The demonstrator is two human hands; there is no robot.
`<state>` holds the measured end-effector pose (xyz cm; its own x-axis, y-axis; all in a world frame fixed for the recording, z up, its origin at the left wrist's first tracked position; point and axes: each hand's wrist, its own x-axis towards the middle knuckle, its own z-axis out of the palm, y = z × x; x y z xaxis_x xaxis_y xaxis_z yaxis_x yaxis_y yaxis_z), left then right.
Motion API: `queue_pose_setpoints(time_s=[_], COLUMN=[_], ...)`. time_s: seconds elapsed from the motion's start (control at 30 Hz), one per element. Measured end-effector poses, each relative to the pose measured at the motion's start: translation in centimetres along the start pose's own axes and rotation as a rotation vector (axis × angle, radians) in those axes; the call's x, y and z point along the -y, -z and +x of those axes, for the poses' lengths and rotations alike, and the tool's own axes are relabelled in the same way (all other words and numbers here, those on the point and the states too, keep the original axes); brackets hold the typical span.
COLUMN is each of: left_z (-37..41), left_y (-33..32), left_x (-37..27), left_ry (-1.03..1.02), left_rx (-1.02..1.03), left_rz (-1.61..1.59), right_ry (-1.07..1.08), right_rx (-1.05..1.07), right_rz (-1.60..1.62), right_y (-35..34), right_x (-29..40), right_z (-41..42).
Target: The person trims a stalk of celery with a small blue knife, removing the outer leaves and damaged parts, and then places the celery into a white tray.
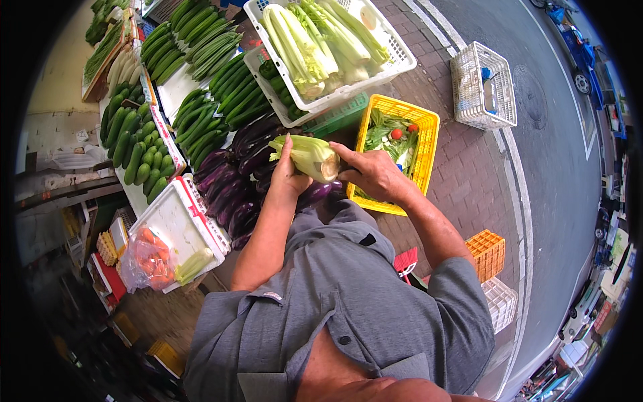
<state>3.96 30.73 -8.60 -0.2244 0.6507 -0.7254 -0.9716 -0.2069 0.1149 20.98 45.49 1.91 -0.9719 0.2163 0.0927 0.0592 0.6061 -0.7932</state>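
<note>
In front of my waist, a short bunch of celery point(309, 153) is held slantwise, its brown-marked root end facing right. My left hand point(293, 173) grips it around the leafy side, thumb laid along the stalks. At the root end, the fingers of my right hand point(379, 173) press the upper and lower edges of the base; its palm is hidden. Beneath the celery lie dark purple eggplants point(233, 193). Below my right hand stands a yellow plastic crate point(433, 151) holding loose green leaves and a couple of red tomatoes point(396, 134).
Ahead, a white crate point(408, 63) of celery sits on stacked crates. Cucumbers point(238, 88) and other green vegetables cover the stall at left. A white foam box lid point(173, 216) bears bagged carrots point(150, 259). To the right are a white basket point(459, 88), an orange crate point(485, 256) and the road.
</note>
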Motion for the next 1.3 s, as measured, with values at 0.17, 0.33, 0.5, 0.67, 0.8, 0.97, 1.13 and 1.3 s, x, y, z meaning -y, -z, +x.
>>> queue_pose_setpoints(time_s=[0.17,0.33,0.5,0.67,0.8,0.97,1.13,1.3], left_z=[1.4,1.4,1.1,0.8,-0.8,-2.9,-1.9,-1.3], left_y=[0.8,0.5,0.0,0.3,0.1,-1.0,-1.3,-2.5], left_x=[0.6,1.3,1.7,2.0,2.3,2.7,-2.4,-4.4], left_ry=[0.036,0.068,0.008,-0.211,-0.444,-0.573,-0.710,-0.745], left_rx=[-0.076,-0.014,0.017,0.028,0.092,0.243,0.256,0.101], left_rz=[0.020,0.042,-0.018,0.036,0.226,0.327,0.409,0.456], right_ry=[0.011,-0.124,-0.872,-1.127,-0.670,-0.530,-0.275,-0.234], right_rx=[-0.001,-0.288,-0.714,-0.682,-0.249,-0.080,-0.247,-0.282], right_rz=[-0.050,0.189,1.140,1.339,0.949,0.709,0.208,-0.059], right_y=[0.8,-0.4,-3.5,-6.2,-6.9,-9.4,-12.2,-14.2], right_x=[-1.2,-5.6,-11.6,-13.1,-7.1,-4.5,-4.0,-4.7], right_z=[-1.3,-4.7,-10.9,-12.6,-9.1,-6.3,-7.1,-8.1])
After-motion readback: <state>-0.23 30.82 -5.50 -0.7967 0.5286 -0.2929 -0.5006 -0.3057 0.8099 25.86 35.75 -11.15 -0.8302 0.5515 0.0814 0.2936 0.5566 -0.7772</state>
